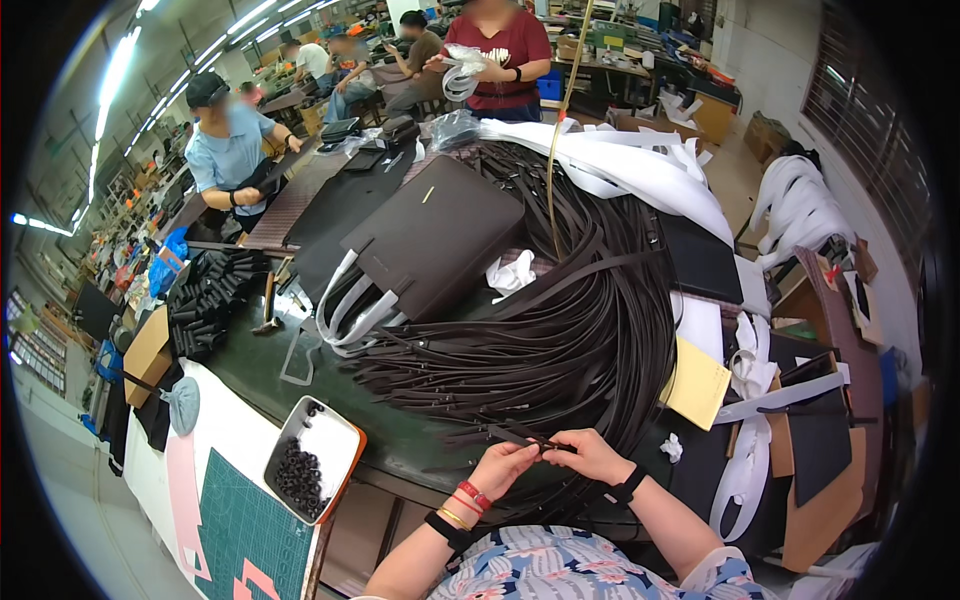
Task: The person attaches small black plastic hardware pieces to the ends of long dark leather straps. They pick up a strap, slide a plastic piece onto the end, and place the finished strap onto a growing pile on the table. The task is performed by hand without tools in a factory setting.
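My left hand (506,468) and my right hand (592,458) meet at the near edge of the table. Between them they pinch a dark brown strap (520,437), its end at the fingertips. Whether a small fitting sits on that end is too small to tell. Just beyond my hands spreads a thick bundle of dark straps (530,350), curving up and away to the right. A dark brown handbag (440,235) with wrapped white handles (345,300) lies behind the bundle. To the left, a white tray (345,440) holds many small black pieces (300,478).
A green cutting mat (245,530) lies at the near left. A hammer (267,305) and black rolled pieces (210,300) are farther left. Yellow paper (697,383) and white strips (740,490) lie to my right. Across the table stand a person in blue (230,150) and one in red (500,60).
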Tool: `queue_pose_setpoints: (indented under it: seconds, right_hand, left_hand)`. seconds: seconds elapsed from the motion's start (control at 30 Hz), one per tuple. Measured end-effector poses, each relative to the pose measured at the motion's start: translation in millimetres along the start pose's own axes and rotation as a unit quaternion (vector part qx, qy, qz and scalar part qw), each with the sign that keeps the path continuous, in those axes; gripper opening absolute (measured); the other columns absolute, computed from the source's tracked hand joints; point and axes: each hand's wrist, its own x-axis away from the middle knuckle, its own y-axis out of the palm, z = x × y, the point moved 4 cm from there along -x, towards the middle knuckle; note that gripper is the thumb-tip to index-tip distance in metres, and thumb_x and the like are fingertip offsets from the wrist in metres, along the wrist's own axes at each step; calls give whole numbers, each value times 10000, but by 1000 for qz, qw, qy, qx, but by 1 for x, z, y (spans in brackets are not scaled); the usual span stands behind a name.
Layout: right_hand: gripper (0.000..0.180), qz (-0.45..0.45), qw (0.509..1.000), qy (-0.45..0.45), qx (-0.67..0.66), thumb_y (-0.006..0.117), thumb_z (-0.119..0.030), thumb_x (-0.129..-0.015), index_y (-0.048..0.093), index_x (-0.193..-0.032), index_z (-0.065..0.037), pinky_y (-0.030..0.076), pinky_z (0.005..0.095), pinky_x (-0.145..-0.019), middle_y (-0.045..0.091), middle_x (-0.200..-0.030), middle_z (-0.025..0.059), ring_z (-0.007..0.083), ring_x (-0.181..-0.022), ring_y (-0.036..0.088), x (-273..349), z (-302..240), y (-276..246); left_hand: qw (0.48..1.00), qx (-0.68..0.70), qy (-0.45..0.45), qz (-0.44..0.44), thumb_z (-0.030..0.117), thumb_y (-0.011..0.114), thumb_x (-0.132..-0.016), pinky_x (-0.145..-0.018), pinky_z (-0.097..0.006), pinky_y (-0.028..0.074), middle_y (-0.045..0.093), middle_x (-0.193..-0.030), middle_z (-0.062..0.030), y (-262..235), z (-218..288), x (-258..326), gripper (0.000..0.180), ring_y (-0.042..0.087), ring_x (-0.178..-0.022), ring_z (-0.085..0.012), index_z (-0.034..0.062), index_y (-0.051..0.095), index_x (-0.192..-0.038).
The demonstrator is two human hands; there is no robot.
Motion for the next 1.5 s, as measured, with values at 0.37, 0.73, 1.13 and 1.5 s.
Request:
queue_pose_setpoints:
  seconds: [0.37, 0.73, 1.13, 1.5]
  right_hand:
    - [143, 74, 991, -2, -114, 723, -5, -817, 654, -937, 30, 535, 244, -696, 706, -828, 68, 108, -758, 667, 1, 29, -6]
    - [269, 138, 950, -123, 253, 744, -267, -817, 671, -983, -67, 506, 328, -712, 658, -842, 53, 215, -798, 620, -3, 7, 3]
    - [200, 183, 937, -122, 271, 738, -192, -732, 659, -897, -112, 529, 344, -712, 647, -826, 24, 241, -808, 632, -8, -7, 17]
    - [223, 161, 940, -178, 241, 728, -192, -744, 659, -938, -108, 508, 354, -679, 641, -815, 23, 239, -800, 604, -9, -4, 12]
  left_hand:
    - [990, -132, 42, 32, 113, 692, -898, -885, -260, 493, 690, -1061, -75, 35, 4, 0, 297, 638, -962, -132, -15, 665, -1164]
    - [978, -142, 45, 149, 191, 602, -971, -760, -260, 524, 701, -916, -75, -5, -16, -16, 251, 654, -807, -142, -45, 676, -1009]
    - [943, -167, 184, 221, 256, 698, -906, -653, -240, 569, 727, -785, -64, 3, -18, -17, 274, 687, -710, -117, -13, 747, -921]
    - [984, -37, 85, 153, 210, 590, -975, -769, -285, 568, 718, -911, -110, 1, -14, -15, 285, 699, -793, -193, -50, 651, -1076]
